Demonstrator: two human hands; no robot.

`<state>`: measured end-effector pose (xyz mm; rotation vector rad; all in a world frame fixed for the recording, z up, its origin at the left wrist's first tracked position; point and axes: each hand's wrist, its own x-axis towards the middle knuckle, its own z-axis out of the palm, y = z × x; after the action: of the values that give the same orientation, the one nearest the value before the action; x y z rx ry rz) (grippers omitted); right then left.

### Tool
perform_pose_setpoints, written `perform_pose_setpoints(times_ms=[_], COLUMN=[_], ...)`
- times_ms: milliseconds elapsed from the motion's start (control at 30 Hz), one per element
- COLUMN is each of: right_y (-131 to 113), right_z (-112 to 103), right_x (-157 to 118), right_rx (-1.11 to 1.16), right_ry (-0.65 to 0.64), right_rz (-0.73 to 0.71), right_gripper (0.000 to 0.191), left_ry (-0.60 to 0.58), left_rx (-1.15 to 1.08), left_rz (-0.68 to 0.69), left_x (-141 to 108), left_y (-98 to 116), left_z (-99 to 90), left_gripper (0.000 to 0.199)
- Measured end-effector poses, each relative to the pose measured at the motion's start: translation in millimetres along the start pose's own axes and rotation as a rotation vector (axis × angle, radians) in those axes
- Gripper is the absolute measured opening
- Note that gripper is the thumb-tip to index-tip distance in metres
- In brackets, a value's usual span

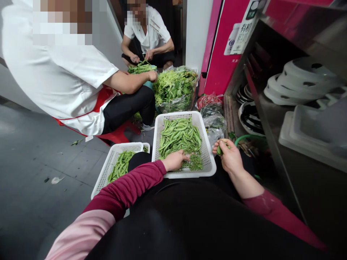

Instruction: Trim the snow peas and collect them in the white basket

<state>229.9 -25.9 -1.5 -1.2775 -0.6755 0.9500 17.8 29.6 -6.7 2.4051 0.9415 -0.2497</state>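
The fingers [215, 148] of the right hand [231, 159] are clamped on a green pod [219, 151], just off the right edge of the white basket [189, 176]. The left hand [175, 161] reaches in over the basket's near side, its fingers beside a clump of fine green bits [196, 162], though I can't tell whether they grip anything. The heap of pods [179, 133] lies inside, beyond that hand, and a second white basket [101, 178] holds more pods to the left.

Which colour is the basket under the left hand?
White; the basket shows best in the head view.
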Motion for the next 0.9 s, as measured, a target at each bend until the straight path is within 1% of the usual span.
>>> perform_pose_setpoints(times_ms=[33, 100, 133, 200, 233, 300, 367, 433, 467, 533, 600, 667, 700, 767, 833, 900], right_y=[-1, -1, -1, -1, -1, 0, 3, 8, 11, 18, 23, 26, 27, 27, 25, 23], right_z=[0, 3, 5, 12, 16, 23, 28, 31, 31, 31, 30, 29, 29, 30, 31, 32], right_x=[2, 0, -3, -12, -16, -23, -28, -30, -30, -30, -30, -30, -30, -32, -34, -36], right_rx=[0.073, 0.145, 0.147, 0.057, -0.048, -0.352, -0.661, -0.87, -0.944, -1.083, -1.206, -1.285, -1.307, -1.333, -1.347, -1.355], right_ry=[-0.027, -0.116, -0.164, -0.254, -0.297, -0.399, -0.532, -0.639, -0.663, -0.663, -0.659, -0.688, -0.709, -0.741, -0.755, -0.752], right_rz=[0.076, 0.189, 0.221, 0.22, 0.176, 0.007, -0.193, -0.325, -0.362, -0.413, -0.458, -0.498, -0.516, -0.553, -0.599, -0.665], right_gripper=[0.021, 0.021, 0.021, 0.017, 0.016, 0.014, 0.013, 0.015, 0.017, 0.021, 0.024, 0.025, 0.025, 0.025, 0.026, 0.029], left_ry=[-0.048, -0.166, -0.209, -0.221, -0.207, -0.204, -0.255, -0.299, -0.302, -0.285, -0.249, -0.222, -0.23, -0.294, -0.334, -0.281], left_rx=[0.14, 0.322, 0.371, 0.4, 0.396, 0.383, 0.377, 0.385, 0.39, 0.402, 0.374, 0.286, 0.194, -0.032, -0.296, -0.617], left_rz=[-0.04, -0.109, -0.114, -0.079, -0.07, -0.099, -0.121, -0.098, -0.084, -0.08, -0.121, -0.174, -0.209, -0.27, -0.304, -0.313], left_x=[-3, -7, -8, -8, -6, -3, -1, -1, -1, -3, -5, -6, -6, -6, -6, -4], left_y=[-4, -9, -11, -12, -12, -12, -13, -13, -14, -14, -14, -15, -16, -17, -17, -14], left_z=[0.4, 1.9, 2.5, 2.4, 1.4, -1.2, -2.4, -0.6, 1.2, 4.4, 4.4, 0.6, -2.3, -8.5, -13.6, -16.6], left_gripper=[0.025, 0.021, 0.02, 0.022, 0.023, 0.025, 0.028, 0.028, 0.028, 0.025, 0.022, 0.018, 0.015, 0.01, 0.011, 0.014])
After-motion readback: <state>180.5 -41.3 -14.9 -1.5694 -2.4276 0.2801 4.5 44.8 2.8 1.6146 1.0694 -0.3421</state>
